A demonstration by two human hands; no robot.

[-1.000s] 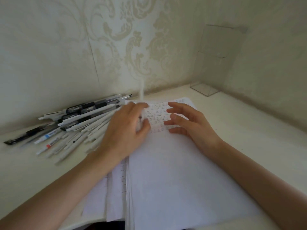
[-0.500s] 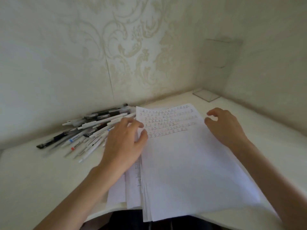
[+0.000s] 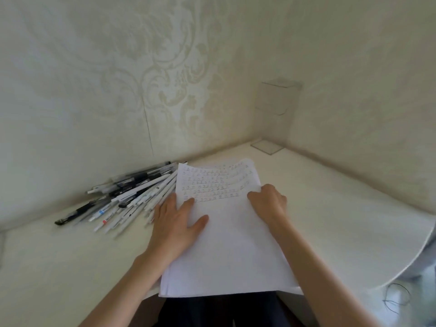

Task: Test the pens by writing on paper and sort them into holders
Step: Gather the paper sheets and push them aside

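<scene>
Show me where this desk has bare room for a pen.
Free: the desk stretch right of the paper stack, up to the clear holder in the corner; also the near-left desk in front of the pen pile. Crowded: between pen pile and paper stack, where the left hand rests.

Soft, even light with a creamy cast fills the scene, and its source is out of view. Shadows are faint: a pale one under the left hand (image 3: 175,223) on the paper (image 3: 231,251), and a dim band where wall (image 3: 82,102) meets table (image 3: 330,208). The wide lens bows the table's right edge (the wall corner too). Detail is soft throughout. The paper's writing is unreadable, and the pens (image 3: 141,194) look slightly smeared.
</scene>
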